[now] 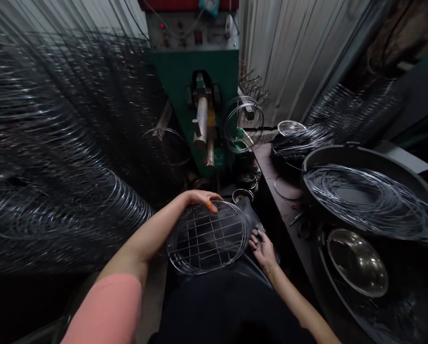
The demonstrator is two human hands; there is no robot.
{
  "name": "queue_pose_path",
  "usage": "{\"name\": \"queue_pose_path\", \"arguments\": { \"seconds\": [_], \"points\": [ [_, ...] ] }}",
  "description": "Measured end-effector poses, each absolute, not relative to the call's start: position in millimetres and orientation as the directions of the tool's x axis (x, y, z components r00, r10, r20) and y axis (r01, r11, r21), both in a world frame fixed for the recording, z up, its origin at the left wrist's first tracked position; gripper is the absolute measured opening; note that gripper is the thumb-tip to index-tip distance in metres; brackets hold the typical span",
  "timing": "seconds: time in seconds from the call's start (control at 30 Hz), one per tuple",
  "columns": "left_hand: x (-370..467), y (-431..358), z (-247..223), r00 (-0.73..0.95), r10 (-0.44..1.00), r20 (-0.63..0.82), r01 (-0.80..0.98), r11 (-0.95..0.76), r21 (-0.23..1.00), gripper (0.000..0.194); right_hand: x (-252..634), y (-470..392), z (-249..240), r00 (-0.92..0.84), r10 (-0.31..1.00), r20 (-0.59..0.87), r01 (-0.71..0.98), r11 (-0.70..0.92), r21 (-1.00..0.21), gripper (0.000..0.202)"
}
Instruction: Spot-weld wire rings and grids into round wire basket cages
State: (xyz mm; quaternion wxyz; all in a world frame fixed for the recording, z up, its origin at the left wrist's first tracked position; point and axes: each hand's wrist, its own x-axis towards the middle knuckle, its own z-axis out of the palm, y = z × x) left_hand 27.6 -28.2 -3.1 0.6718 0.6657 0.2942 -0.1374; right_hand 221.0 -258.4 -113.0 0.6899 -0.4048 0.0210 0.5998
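Note:
A round wire rack [210, 234] with a crossed grid lies tilted over my lap, on a dark apron; several wire rings seem gathered at its rim. My left hand [204, 198], with orange coverings on its fingers, grips the far edge of the rack. My right hand [262, 249] is just right of the rim, palm turned up, fingers curled in and dark at the tips. What those fingers hold, if anything, is hidden. Beyond the rack stands a green welding-type machine [214, 71] with metal electrode arms [202, 119] pointing toward me.
Stacked wire racks [74, 143] crowd the left side. Wire rings [244, 124] hang on a bar beside the machine. To the right, a large black pan [353, 152] holds loose wire rings, with a shiny metal bowl [357, 263] below it. Small bowls [242, 195] sit under the machine.

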Motion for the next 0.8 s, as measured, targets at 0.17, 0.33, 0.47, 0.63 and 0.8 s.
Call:
{"name": "queue_pose_path", "arguments": {
  "seconds": [0.17,0.33,0.47,0.63,0.8],
  "points": [
    [1.4,-57.8,32.0,0.836,0.311,-0.453,0.51,-0.137,0.849,0.078,196.4,-277.8,-107.1,0.276,0.802,-0.53,-0.83,-0.08,-0.553,0.026],
    [-14.9,-84.5,46.0,0.852,0.351,-0.387,0.494,-0.3,0.816,0.082,178.9,-293.3,-102.3,0.265,0.797,-0.542,-0.828,-0.101,-0.552,0.016],
    [-31.3,-106.8,56.6,0.872,0.316,-0.373,0.478,-0.388,0.788,0.086,167.5,-315.0,-99.6,0.228,0.795,-0.562,-0.827,-0.147,-0.543,0.012],
    [-58.5,-134.4,72.6,0.88,0.335,-0.337,0.462,-0.44,0.77,0.086,163.4,-329.9,-95.4,0.185,0.818,-0.544,-0.847,-0.149,-0.511,0.012],
    [-68.1,-154.0,86.3,0.838,0.439,-0.325,0.526,-0.486,0.698,0.085,176.4,-325.7,-95.3,0.113,0.849,-0.516,-0.882,-0.153,-0.445,0.012]
  ]
}}
